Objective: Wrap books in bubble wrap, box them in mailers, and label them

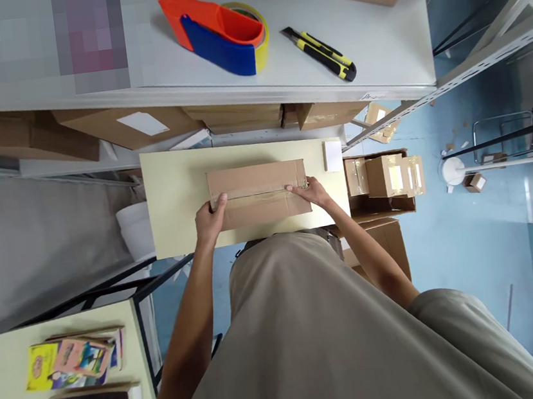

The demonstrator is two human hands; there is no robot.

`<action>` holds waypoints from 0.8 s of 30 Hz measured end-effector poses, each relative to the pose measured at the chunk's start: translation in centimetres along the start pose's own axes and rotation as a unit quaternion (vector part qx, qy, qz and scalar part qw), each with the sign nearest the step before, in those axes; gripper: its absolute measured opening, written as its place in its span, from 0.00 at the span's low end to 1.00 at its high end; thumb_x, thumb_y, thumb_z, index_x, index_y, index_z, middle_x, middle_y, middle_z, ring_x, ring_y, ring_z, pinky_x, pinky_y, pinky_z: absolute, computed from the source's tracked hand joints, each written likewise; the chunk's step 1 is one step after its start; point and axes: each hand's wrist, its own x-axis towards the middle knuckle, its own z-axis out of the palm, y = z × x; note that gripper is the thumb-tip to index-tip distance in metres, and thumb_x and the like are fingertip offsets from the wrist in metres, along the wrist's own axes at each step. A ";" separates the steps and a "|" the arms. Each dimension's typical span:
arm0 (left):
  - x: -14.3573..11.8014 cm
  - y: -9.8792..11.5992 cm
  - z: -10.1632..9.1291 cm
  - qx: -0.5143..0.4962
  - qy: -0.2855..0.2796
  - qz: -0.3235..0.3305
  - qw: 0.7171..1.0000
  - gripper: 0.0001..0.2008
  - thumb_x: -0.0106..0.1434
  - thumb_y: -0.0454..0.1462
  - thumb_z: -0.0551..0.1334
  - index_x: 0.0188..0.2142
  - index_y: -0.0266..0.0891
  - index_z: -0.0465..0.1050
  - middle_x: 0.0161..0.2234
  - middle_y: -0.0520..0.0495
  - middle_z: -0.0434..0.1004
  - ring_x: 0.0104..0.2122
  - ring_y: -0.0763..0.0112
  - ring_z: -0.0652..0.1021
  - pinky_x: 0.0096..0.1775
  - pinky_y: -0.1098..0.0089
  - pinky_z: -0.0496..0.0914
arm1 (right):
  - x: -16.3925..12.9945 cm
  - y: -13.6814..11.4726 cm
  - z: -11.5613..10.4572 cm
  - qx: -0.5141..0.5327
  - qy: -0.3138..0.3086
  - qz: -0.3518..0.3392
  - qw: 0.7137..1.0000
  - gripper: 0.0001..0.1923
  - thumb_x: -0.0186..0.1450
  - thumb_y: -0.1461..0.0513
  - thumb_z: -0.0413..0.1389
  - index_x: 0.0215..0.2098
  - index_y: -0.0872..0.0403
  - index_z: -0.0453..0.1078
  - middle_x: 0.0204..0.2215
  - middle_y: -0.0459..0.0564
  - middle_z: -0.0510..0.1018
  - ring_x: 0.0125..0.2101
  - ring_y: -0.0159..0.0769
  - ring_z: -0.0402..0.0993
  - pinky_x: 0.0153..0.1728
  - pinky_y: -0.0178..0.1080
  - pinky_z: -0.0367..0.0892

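I hold the taped carton (pixel 259 194) at both ends, left hand (pixel 209 218) and right hand (pixel 313 191) fingers curled on it; it looks light and stiff.

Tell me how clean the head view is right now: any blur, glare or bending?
Head view: evenly lit, soft shadows only. The cardboard box and both hands, left hand and right hand, are sharp. A pixelated patch masks the upper left corner. Wide-angle bending curves the shelf edge. Mild sheen shows on the box's tape seam; no harsh glare.
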 end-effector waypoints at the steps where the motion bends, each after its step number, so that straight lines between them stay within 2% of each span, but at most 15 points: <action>1: 0.1 0.2 -0.3 -0.008 -0.018 -0.005 1.000 0.26 0.69 0.61 0.67 0.40 0.40 0.81 0.42 0.40 0.89 0.51 0.50 0.85 0.54 0.61 0.78 | -0.2 -0.2 -0.1 0.024 -0.013 0.011 1.000 0.47 0.61 0.30 0.72 0.61 0.56 0.81 0.52 0.61 0.88 0.56 0.54 0.84 0.61 0.54 0.79; 5: 0.6 0.4 -1.3 -0.051 -0.085 0.005 0.995 0.29 0.65 0.61 0.72 0.47 0.38 0.85 0.50 0.39 0.91 0.58 0.47 0.85 0.57 0.60 0.78 | -1.6 -0.7 -0.6 0.099 -0.035 0.038 0.994 0.43 0.62 0.30 0.70 0.55 0.56 0.84 0.51 0.60 0.89 0.55 0.53 0.84 0.61 0.53 0.78; 9: 1.5 0.0 -2.0 -0.069 -0.147 0.022 0.986 0.33 0.58 0.63 0.75 0.49 0.38 0.88 0.52 0.38 0.91 0.58 0.43 0.85 0.56 0.58 0.78 | -3.7 -0.9 -1.3 0.135 -0.069 0.041 0.988 0.41 0.63 0.28 0.68 0.46 0.57 0.83 0.47 0.59 0.88 0.50 0.52 0.82 0.55 0.49 0.77; 13: 2.1 -0.1 -2.1 -0.013 -0.145 0.054 0.988 0.30 0.57 0.63 0.73 0.41 0.39 0.87 0.42 0.40 0.91 0.52 0.43 0.87 0.51 0.59 0.78 | -5.0 -1.1 -0.9 0.134 -0.048 0.047 0.989 0.40 0.59 0.27 0.70 0.39 0.55 0.79 0.38 0.54 0.84 0.44 0.47 0.78 0.46 0.43 0.73; 16: 2.6 0.0 -2.0 0.024 -0.145 0.079 0.986 0.27 0.59 0.63 0.71 0.36 0.41 0.85 0.34 0.45 0.88 0.46 0.47 0.86 0.47 0.62 0.77 | -5.4 -1.2 -0.2 0.121 -0.016 0.052 0.991 0.42 0.55 0.24 0.68 0.32 0.53 0.74 0.33 0.51 0.79 0.39 0.43 0.73 0.39 0.41 0.69; 18: 3.0 0.2 -2.0 0.036 -0.156 0.099 0.982 0.27 0.60 0.63 0.70 0.34 0.42 0.84 0.31 0.46 0.86 0.44 0.50 0.86 0.45 0.64 0.76 | -5.8 -1.2 0.2 0.113 0.006 0.055 0.992 0.43 0.54 0.22 0.66 0.29 0.51 0.71 0.31 0.50 0.77 0.38 0.42 0.72 0.37 0.40 0.67; 21: 3.5 0.5 -2.2 0.034 -0.173 0.128 0.976 0.27 0.61 0.63 0.70 0.36 0.41 0.84 0.35 0.46 0.87 0.45 0.52 0.86 0.46 0.65 0.76 | -7.1 -1.1 0.5 0.106 0.037 0.046 0.993 0.43 0.55 0.22 0.65 0.29 0.51 0.71 0.29 0.49 0.77 0.38 0.43 0.74 0.37 0.40 0.69; 24: 4.1 0.8 -2.1 0.009 -0.201 0.152 0.968 0.27 0.59 0.60 0.73 0.42 0.40 0.85 0.42 0.43 0.91 0.47 0.52 0.86 0.49 0.63 0.78 | -9.2 -0.5 0.3 0.126 0.059 0.003 0.990 0.38 0.59 0.28 0.69 0.37 0.53 0.79 0.36 0.52 0.85 0.45 0.50 0.80 0.46 0.43 0.76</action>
